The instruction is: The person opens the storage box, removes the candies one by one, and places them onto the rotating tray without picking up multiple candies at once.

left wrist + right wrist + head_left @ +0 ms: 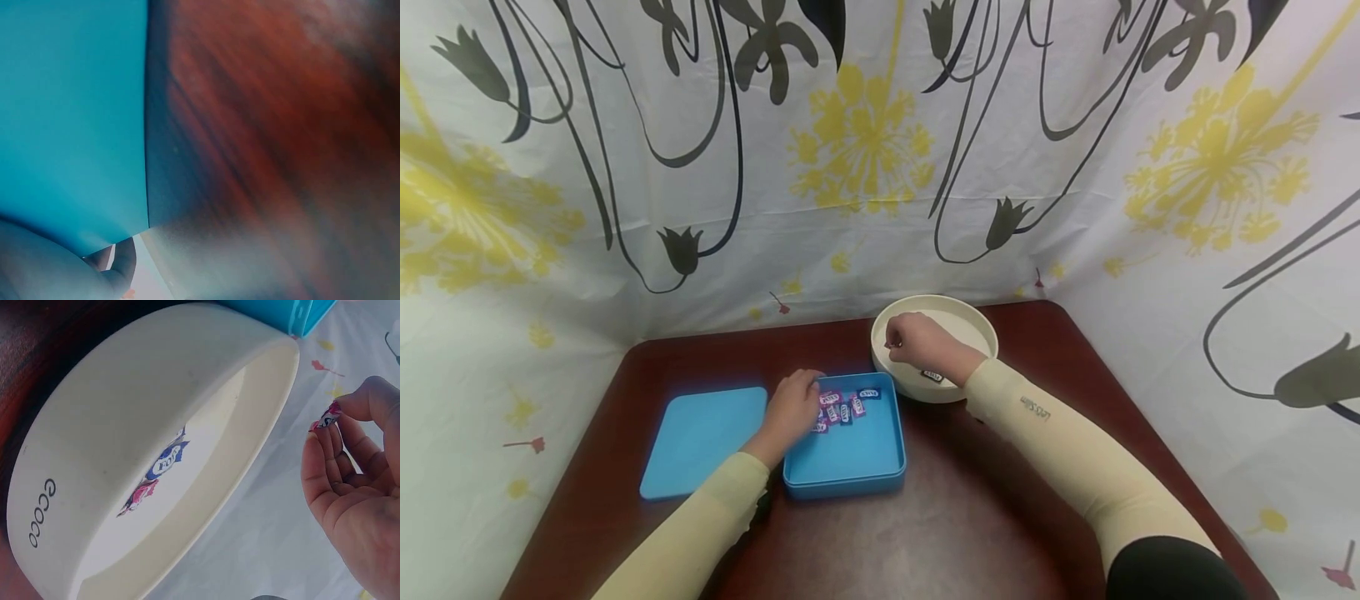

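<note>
My right hand [925,343] is over the round cream bowl [982,321]. Between thumb and fingertips it pinches a small pink-wrapped candy [327,417]. Inside the bowl, the right wrist view shows a blue-wrapped candy [166,461] and a pink one [141,495]; the near wall partly hides them. My left hand [792,410] grips the left side of the square blue box [857,467] near its far corner. Several pink and blue wrapped candies [846,413] lie at the far end of this box, some hidden by the left hand.
A flat light-blue lid [703,442] lies on the dark red-brown table [955,517], left of the box. Behind the table and at its sides hangs a white cloth [865,258] with a flower print. The bowl stands close to the far table edge.
</note>
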`<state>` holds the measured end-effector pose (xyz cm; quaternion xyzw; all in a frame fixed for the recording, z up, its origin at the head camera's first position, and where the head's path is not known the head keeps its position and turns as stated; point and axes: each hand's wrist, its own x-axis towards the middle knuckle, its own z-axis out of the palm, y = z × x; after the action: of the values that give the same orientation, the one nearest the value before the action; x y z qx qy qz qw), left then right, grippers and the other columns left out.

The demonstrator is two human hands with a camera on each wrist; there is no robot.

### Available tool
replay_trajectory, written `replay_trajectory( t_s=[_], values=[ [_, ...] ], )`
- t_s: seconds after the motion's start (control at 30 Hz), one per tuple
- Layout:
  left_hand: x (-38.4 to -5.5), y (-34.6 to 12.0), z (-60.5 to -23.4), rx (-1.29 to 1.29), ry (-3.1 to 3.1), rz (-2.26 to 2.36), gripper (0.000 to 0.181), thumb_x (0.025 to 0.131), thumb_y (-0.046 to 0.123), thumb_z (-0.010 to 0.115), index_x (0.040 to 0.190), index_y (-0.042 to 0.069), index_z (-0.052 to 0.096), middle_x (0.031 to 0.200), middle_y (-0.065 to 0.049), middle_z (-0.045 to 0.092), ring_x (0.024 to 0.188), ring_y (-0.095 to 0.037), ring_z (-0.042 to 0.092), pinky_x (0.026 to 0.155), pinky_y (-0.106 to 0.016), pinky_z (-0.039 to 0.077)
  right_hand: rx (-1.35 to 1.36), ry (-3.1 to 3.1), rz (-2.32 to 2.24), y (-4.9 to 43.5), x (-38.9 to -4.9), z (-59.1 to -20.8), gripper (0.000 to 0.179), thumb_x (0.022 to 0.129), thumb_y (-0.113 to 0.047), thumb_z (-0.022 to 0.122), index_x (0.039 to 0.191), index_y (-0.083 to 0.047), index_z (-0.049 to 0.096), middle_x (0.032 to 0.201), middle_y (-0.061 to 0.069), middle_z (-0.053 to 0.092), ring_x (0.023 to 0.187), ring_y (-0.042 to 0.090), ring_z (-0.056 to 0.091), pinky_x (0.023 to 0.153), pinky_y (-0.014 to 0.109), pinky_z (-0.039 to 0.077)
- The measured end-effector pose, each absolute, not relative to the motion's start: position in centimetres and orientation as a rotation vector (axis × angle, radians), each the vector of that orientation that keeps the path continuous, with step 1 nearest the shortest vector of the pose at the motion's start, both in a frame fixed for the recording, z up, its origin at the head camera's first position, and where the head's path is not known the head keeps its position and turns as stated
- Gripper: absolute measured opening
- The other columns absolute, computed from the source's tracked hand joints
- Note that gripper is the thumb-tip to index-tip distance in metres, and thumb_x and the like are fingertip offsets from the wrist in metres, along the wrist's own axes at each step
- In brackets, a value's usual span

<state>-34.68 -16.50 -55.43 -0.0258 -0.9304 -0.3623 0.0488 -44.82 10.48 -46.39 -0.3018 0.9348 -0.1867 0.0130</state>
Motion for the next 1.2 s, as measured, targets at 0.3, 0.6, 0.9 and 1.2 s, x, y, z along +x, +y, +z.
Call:
replay_trajectory(
  t_s=[0.3, 0.6, 0.9, 1.2],
  values=[
    [-34.6, -16.5, -55.4, -0.075, -2.837, -1.103, 0.039, 0.117, 0.027, 0.055, 0.151, 0.011, 0.065, 0.146, -0.011, 0.065, 0.133, -0.033, 0.059, 0.112, -0.058, 0.055, -0.899, 2.888, -0.634, 11.0, -45.9, -46.6, 0.01, 0.094, -0.01, 0.08, 0.103, -0.01, 0.076, 0.094, 0.003, 0.074, 0.082, 0.019, 0.067, 0.076, 0.034, 0.059],
    [-34.6, -16.6, -55.5, -0.083, -2.835, -1.102, 0.039, 0.117, 0.028, 0.054, 0.15, 0.011, 0.065, 0.143, -0.01, 0.066, 0.129, -0.031, 0.06, 0.109, -0.056, 0.057, -0.922, 2.914, -0.587, 11.4, -46.3, -47.1, 0.008, 0.092, -0.008, 0.08, 0.099, -0.009, 0.077, 0.091, 0.003, 0.073, 0.084, 0.02, 0.064, 0.081, 0.038, 0.057],
    [-34.7, -16.5, -55.5, -0.081, -2.829, -1.112, 0.038, 0.117, 0.027, 0.055, 0.15, 0.011, 0.066, 0.144, -0.01, 0.066, 0.132, -0.032, 0.059, 0.111, -0.058, 0.056, -0.84, 2.861, -0.514, 12.1, -47.1, -49.9, 0.005, 0.096, -0.009, 0.081, 0.101, -0.01, 0.078, 0.091, 0.001, 0.073, 0.081, 0.017, 0.064, 0.077, 0.034, 0.056],
    [-34.6, -16.5, -55.3, -0.075, -2.829, -1.108, 0.038, 0.117, 0.026, 0.055, 0.15, 0.011, 0.066, 0.144, -0.01, 0.066, 0.131, -0.032, 0.06, 0.111, -0.057, 0.056, -0.815, 2.851, -0.448, 12.5, -47.2, -51.7, 0.007, 0.095, -0.006, 0.079, 0.099, -0.012, 0.078, 0.088, 0.001, 0.072, 0.079, 0.018, 0.063, 0.072, 0.033, 0.055]
  ],
)
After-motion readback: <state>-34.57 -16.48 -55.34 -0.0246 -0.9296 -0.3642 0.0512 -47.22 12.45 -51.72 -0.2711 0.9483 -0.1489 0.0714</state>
